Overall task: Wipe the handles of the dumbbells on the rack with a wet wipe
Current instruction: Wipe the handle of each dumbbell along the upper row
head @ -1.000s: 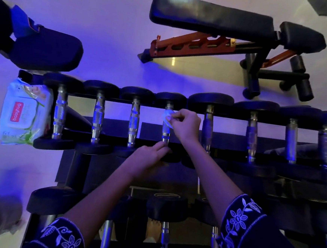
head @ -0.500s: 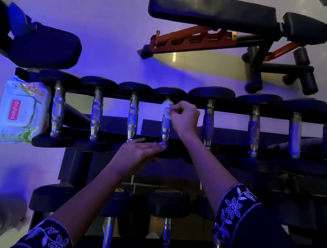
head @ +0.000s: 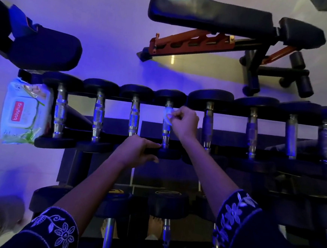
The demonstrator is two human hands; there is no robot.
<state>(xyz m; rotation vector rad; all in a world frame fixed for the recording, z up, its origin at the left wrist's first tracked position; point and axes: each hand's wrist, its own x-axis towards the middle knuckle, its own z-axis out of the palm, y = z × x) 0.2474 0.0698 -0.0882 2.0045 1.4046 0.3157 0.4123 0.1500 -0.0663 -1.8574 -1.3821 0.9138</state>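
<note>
Pinches a small white wet wipe (head: 168, 115) with the right hand (head: 185, 123) against the upper part of the knurled chrome handle (head: 166, 131) of the fourth black-headed dumbbell (head: 170, 97) from the left, on the top row of the black steel rack (head: 231, 113). Grips that dumbbell's near rubber head (head: 169, 154) with the left hand (head: 137, 151). Seems roughly midway along this row. Cannot tell whether the three handles to the left are wiped. Probably leaves four more to the right, plus the lower row. Keeps a white and green pack of wipes (head: 25, 113) at the rack's left end.
</note>
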